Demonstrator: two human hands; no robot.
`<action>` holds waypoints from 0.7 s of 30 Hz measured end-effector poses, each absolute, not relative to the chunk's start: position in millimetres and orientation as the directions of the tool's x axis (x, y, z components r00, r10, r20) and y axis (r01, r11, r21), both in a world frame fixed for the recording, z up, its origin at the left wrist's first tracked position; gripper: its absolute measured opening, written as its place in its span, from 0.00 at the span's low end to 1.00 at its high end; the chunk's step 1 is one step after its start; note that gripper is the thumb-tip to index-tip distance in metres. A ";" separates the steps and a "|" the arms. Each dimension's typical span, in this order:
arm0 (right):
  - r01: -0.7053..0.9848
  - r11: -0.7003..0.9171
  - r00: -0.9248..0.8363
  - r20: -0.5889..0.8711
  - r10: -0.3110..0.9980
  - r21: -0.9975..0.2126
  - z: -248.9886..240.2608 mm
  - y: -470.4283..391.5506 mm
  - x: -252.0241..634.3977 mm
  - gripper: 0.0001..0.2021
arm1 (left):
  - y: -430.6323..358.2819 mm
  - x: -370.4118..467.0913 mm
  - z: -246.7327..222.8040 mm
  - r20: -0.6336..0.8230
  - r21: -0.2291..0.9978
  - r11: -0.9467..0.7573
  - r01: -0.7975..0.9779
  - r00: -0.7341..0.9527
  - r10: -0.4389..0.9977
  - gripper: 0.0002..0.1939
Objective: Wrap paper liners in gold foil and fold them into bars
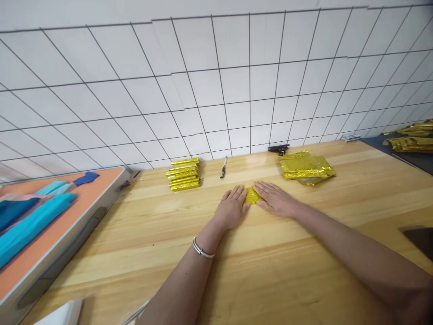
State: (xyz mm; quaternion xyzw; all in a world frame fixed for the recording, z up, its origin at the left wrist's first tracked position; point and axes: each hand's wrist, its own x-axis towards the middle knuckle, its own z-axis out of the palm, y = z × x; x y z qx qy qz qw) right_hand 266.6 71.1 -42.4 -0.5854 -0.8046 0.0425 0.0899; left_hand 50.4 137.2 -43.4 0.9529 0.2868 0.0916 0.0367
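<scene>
A small gold foil piece lies flat on the wooden table, partly covered by both hands. My left hand, with a silver bangle at the wrist, presses on its left side, palm down and fingers spread. Over its right side rests my right hand, also flat with the fingers extended. A stack of folded gold foil strips sits beyond my left hand, near the wall. Flat gold foil packets are piled beyond my right hand.
Between the foil piles is a pen; a black clip-like object is by the wall. An orange-topped surface with blue fabric stands left. More gold foil lies far right. A white object is at the lower left.
</scene>
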 end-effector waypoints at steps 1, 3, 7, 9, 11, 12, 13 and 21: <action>0.936 0.307 -0.295 0.091 0.951 -0.173 -42.1 71.4 266.2 0.32 | 137.5 49.6 -43.4 0.153 0.127 -0.833 0.539 0.819 0.553 0.28; 0.938 0.303 -0.294 0.079 0.953 -0.170 -41.0 71.5 265.6 0.33 | 139.0 47.1 -43.3 0.148 0.129 -0.839 0.528 0.826 0.543 0.29; 0.939 0.302 -0.298 0.053 0.953 -0.164 -37.3 69.8 265.0 0.32 | 143.9 40.3 -42.0 0.119 0.128 -0.847 0.516 0.840 0.530 0.30; 0.940 0.297 -0.293 0.050 0.955 -0.166 -36.0 68.9 265.0 0.31 | 145.6 38.2 -40.7 0.104 0.141 -0.842 0.520 0.838 0.535 0.30; 0.941 0.294 -0.289 0.056 0.956 -0.167 -35.8 68.9 265.1 0.30 | 146.1 37.6 -39.9 0.101 0.157 -0.836 0.526 0.833 0.544 0.29; 0.941 0.294 -0.288 0.062 0.956 -0.166 -36.0 69.3 265.3 0.29 | 145.9 37.8 -39.9 0.107 0.161 -0.831 0.532 0.828 0.550 0.28; 0.942 0.294 -0.287 0.066 0.956 -0.164 -36.4 69.8 265.4 0.29 | 145.6 38.1 -40.1 0.116 0.160 -0.828 0.538 0.822 0.557 0.27; 0.945 0.292 -0.284 0.071 0.956 -0.145 -40.3 73.7 267.4 0.28 | 145.5 40.6 -45.1 0.149 0.134 -0.825 0.548 0.812 0.564 0.27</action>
